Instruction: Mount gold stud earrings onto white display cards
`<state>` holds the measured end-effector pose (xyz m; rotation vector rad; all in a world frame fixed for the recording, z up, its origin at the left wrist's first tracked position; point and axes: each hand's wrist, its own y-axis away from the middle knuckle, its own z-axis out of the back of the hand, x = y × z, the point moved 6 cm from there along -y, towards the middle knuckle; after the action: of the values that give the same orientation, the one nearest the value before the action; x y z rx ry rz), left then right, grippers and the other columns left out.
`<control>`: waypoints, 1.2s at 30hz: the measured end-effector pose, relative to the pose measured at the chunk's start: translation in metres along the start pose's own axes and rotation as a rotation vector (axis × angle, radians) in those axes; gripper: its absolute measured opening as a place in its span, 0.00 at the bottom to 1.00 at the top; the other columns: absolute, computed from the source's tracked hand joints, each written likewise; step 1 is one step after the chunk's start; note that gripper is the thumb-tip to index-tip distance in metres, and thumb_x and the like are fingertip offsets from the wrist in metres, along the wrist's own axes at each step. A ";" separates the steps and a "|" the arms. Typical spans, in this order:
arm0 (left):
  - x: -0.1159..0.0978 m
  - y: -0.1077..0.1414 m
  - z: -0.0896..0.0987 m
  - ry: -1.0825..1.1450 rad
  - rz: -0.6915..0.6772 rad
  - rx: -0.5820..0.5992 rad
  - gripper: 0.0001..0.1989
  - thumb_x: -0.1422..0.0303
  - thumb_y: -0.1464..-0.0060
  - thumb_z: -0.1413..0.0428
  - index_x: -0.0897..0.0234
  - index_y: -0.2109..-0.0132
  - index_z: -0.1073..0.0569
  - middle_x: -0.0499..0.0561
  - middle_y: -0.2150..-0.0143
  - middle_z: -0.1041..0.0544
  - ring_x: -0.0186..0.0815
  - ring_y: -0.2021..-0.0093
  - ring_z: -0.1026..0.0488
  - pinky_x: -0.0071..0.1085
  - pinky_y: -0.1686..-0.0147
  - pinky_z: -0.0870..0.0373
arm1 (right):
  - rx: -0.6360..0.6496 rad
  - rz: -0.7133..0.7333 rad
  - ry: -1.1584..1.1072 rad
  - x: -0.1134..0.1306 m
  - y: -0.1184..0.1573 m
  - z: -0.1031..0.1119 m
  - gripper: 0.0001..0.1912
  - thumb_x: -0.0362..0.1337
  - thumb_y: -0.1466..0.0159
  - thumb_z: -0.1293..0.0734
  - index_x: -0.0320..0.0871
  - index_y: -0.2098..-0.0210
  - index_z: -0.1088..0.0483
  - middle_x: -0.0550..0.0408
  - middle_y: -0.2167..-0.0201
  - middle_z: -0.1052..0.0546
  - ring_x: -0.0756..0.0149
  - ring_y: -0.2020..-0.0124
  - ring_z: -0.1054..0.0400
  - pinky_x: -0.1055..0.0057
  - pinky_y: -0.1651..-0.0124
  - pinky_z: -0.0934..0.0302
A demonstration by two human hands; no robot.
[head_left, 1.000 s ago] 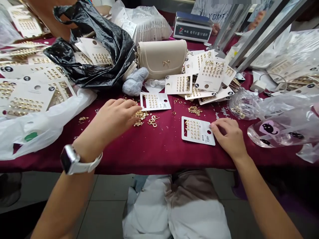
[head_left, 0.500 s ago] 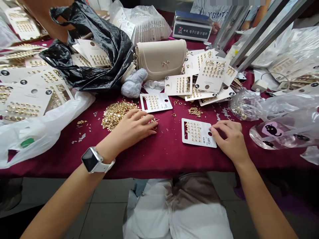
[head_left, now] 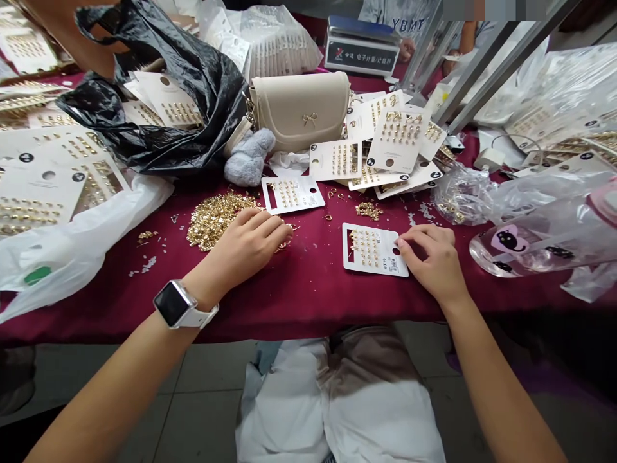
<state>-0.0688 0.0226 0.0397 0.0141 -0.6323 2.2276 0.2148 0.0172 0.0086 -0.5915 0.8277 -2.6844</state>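
Observation:
My right hand (head_left: 434, 262) pinches the right edge of a white earring card (head_left: 389, 238) between thumb and forefinger. The card lies on the cloth with rows of small gold studs on it. My left hand (head_left: 253, 241), with a watch (head_left: 173, 304) on the wrist, is palm down beside a heap of small gold earring backs (head_left: 207, 222). Its fingers are curled and close together, and a few gold hoop earrings (head_left: 291, 229) show at their tips. What they grip, if anything, is hidden. Another earring card (head_left: 301, 195) lies just beyond this hand.
A beige handbag (head_left: 301, 112) with a grey plush charm (head_left: 248, 157) stands behind. Loose earring cards (head_left: 398, 145) are stacked right of it. A black plastic bag (head_left: 207, 77), a scale (head_left: 361, 48) and a clear cat-print bottle (head_left: 544, 241) surround the maroon cloth (head_left: 299, 302).
My left fingers have curled in more, drawing together near the hoops. The right hand keeps its pinch on the card. The whole view has shifted slightly.

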 end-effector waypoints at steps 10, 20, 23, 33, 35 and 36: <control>0.001 -0.009 0.004 0.290 0.184 -0.113 0.08 0.73 0.36 0.56 0.64 0.63 0.35 0.52 0.65 0.28 0.34 0.65 0.34 0.30 0.63 0.36 | -0.192 0.030 -0.042 0.026 0.001 0.027 0.05 0.34 0.36 0.38 0.45 0.65 0.30 0.53 0.67 0.23 0.61 0.62 0.31 0.62 0.55 0.39; -0.023 -0.098 -0.018 0.954 0.367 -0.039 0.09 0.72 0.36 0.56 0.62 0.67 0.42 0.46 0.70 0.34 0.28 0.70 0.39 0.25 0.69 0.39 | 0.089 -0.050 -0.690 0.074 -0.051 -0.018 0.15 0.43 0.38 0.33 0.44 0.57 0.38 0.58 0.69 0.27 0.69 0.68 0.29 0.72 0.65 0.34; -0.013 -0.109 -0.032 1.098 0.412 -0.136 0.08 0.72 0.36 0.54 0.63 0.66 0.40 0.46 0.69 0.32 0.27 0.69 0.35 0.23 0.67 0.37 | 0.056 0.068 -0.704 0.066 -0.078 -0.021 0.07 0.36 0.37 0.35 0.44 0.61 0.38 0.58 0.68 0.26 0.70 0.67 0.29 0.73 0.64 0.34; -0.003 -0.088 -0.067 1.334 0.488 -0.196 0.02 0.71 0.39 0.48 0.65 0.62 0.32 0.47 0.67 0.29 0.27 0.67 0.33 0.25 0.65 0.36 | 0.041 0.277 -0.590 0.070 -0.079 -0.030 0.04 0.30 0.37 0.36 0.44 0.65 0.31 0.58 0.70 0.26 0.72 0.69 0.31 0.72 0.64 0.35; -0.003 -0.088 -0.060 1.315 0.448 -0.243 0.03 0.69 0.40 0.47 0.65 0.62 0.32 0.46 0.68 0.30 0.27 0.69 0.34 0.25 0.67 0.36 | 0.047 0.222 -0.659 0.067 -0.079 -0.031 0.03 0.31 0.36 0.36 0.45 0.65 0.32 0.58 0.68 0.25 0.72 0.69 0.31 0.72 0.64 0.35; -0.003 -0.088 -0.057 1.308 0.437 -0.269 0.03 0.69 0.40 0.47 0.64 0.62 0.33 0.45 0.69 0.31 0.26 0.70 0.34 0.24 0.68 0.37 | 0.057 0.188 -0.685 0.065 -0.079 -0.032 0.02 0.32 0.36 0.36 0.45 0.65 0.33 0.58 0.68 0.26 0.72 0.69 0.32 0.72 0.65 0.35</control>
<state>0.0065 0.0938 0.0277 -1.6777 -0.1598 1.9447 0.1330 0.0717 0.0503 -1.2443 0.5683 -2.0978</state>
